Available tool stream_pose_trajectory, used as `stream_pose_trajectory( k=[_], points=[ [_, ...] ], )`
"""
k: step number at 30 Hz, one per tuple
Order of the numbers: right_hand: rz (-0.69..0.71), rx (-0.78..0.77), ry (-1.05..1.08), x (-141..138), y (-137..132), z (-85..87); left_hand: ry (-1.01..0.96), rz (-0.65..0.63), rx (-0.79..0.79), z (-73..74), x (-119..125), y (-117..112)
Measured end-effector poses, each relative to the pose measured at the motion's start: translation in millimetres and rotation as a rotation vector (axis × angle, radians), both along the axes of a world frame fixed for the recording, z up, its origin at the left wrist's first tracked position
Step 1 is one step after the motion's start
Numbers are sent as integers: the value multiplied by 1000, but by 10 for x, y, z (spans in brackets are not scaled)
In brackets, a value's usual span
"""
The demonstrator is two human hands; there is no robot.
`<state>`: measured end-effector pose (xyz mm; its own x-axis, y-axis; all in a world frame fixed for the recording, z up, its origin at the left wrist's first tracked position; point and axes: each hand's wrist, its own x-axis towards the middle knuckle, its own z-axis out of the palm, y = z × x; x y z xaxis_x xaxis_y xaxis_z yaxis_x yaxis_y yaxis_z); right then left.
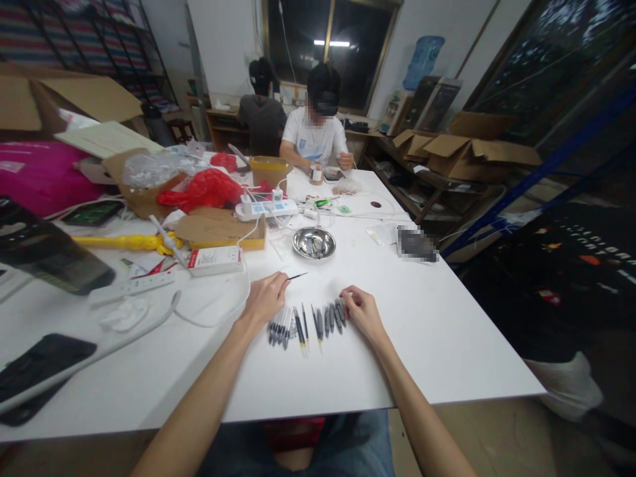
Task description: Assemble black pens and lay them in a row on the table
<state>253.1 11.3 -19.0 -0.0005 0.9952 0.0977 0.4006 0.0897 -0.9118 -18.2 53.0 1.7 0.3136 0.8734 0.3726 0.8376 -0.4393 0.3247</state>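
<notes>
One shiny metal bowl (300, 240) sat near the centre of the frame, a few small pieces in the bottom, too small to identify. Left of centre: shallow cardboard tray (218, 228) with a yellow edge, near the power strip (268, 209). Upper left: brown carton (142, 201) with clear plastic bags (159, 165) in it, red bags (211, 191) just beside. More cartons (477, 156) upper right, flaps up, insides hidden from me.

My left hand (267, 299) was down to a fingertip pinch on a thin dark rod (298, 275), free end pointing right, just below the bowl in frame. My right hand (362, 310) was half curled, thumb and index close together, at the right end of the pen parts; couldn't tell if it gripped anything.

Pen parts lay in a row between my hands, lower centre, on the white tabletop (427, 344): clear barrels (282, 326) left, dark rods with yellow ends (299, 328) middle, grey barrels (330, 317) right.
</notes>
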Motion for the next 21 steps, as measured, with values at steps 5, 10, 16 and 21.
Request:
stream_pose_trajectory(
  k=[5,10,16,21],
  points=[
    [-8,-22,58,-9,7,31,51,23,8,39,29,13],
    [-54,-19,56,3,15,-4,68,-2,17,56,86,-31],
    [-236,226,-6,-147,214,169,59,-30,45,87,81,-92],
    [196,212,74,-554,504,506,32,-20,43,86,55,-105]
  ],
)
